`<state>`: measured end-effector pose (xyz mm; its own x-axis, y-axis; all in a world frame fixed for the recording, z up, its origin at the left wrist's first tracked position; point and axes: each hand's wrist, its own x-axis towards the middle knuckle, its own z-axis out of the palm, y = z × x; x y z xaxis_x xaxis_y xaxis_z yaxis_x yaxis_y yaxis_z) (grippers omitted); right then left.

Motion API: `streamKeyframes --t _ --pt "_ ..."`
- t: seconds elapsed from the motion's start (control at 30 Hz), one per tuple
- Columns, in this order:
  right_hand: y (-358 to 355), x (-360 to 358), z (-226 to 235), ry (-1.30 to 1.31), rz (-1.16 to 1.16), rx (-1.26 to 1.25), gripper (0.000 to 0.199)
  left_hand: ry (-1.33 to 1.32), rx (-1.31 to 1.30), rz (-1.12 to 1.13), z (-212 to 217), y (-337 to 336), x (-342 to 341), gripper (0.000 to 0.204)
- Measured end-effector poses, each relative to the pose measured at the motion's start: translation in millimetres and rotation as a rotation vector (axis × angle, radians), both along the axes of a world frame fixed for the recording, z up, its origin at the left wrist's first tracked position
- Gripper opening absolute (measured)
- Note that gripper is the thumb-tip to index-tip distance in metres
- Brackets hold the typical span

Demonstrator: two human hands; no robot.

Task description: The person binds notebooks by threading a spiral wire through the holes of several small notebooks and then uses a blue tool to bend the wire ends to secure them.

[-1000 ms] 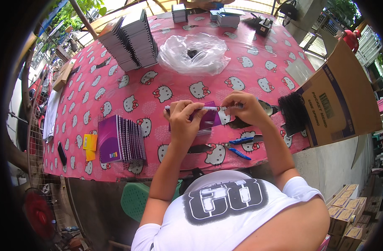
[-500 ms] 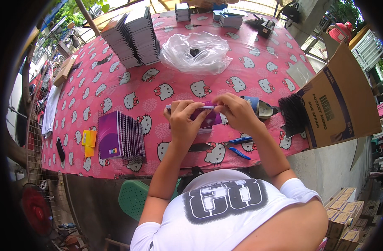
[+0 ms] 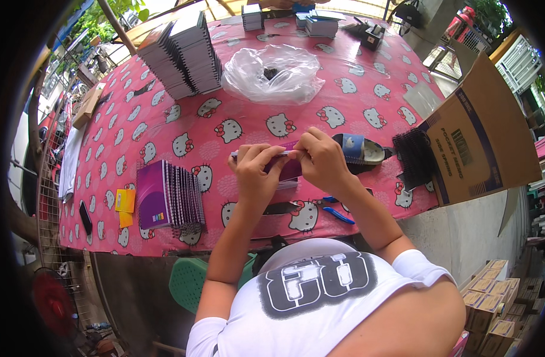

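- Compared with the picture of one second ago, my two hands have hardly moved: they are still together over the middle of the pink tablecloth (image 3: 183,128), both closed on the same small purple notebook (image 3: 289,168).
- The only small change I see is that my right hand (image 3: 324,159) sits a little closer to my left one, and its fingers now curl more over the top edge of the notebook.
- I judge from this that the work on the top edge is going on slowly, with fine finger moves and no big reach.
- My left hand (image 3: 257,172) pinches the left end of the top edge between thumb and fingers; the fingers are pressed together, not spread.
- My right hand pinches the right end of the same edge, thumb below and fingers above.
- The notebook is between the two hands and partly under them; its purple cover shows just below my right thumb, and it seems to be tilted up from the table.
- I cannot tell whether a thin wire is in my fingers; it is too small to see.
- Near my right wrist lie blue-handled pliers (image 3: 335,211) on the cloth, untouched.
- To my left stands a row of finished purple notebooks (image 3: 165,199), well apart from my grip.
- Black spiral coils (image 3: 416,159) lie on the right, beside the cardboard box (image 3: 481,137).
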<state>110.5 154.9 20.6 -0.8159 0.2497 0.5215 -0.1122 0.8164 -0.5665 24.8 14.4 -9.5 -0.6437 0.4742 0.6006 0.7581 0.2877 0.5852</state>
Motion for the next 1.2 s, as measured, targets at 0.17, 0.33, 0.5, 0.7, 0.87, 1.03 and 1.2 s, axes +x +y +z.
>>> streamKeyframes --t 0.17,0.33,0.5,0.7,0.87,1.03,1.2 --pt "71 19 -12 -0.090 -0.068 0.013 0.024 -0.049 -0.010 -0.077 6 -2 -3 0.018" --pt "150 96 -92 -0.510 -0.350 0.269 0.049 -0.099 -0.021 -0.142 28 1 -9 0.024" --pt "150 64 -72 -0.586 -0.490 -0.054 0.048 0.036 0.013 -0.125 15 3 -11 0.028" --pt "127 6 -47 -0.072 0.498 -0.826 0.047 -0.021 0.046 -0.151 11 3 -13 0.025" --pt "121 -8 -13 -0.068 0.396 -0.118 0.039 -0.055 0.014 -0.136 12 0 -13 0.030" --pt "107 -18 -2 -0.249 0.233 -0.479 0.038 0.018 0.039 0.030 12 -9 -15 0.030" --pt "92 -46 -6 -0.355 -0.031 0.080 0.042 -0.506 0.283 -0.057 3 -22 -18 0.031"
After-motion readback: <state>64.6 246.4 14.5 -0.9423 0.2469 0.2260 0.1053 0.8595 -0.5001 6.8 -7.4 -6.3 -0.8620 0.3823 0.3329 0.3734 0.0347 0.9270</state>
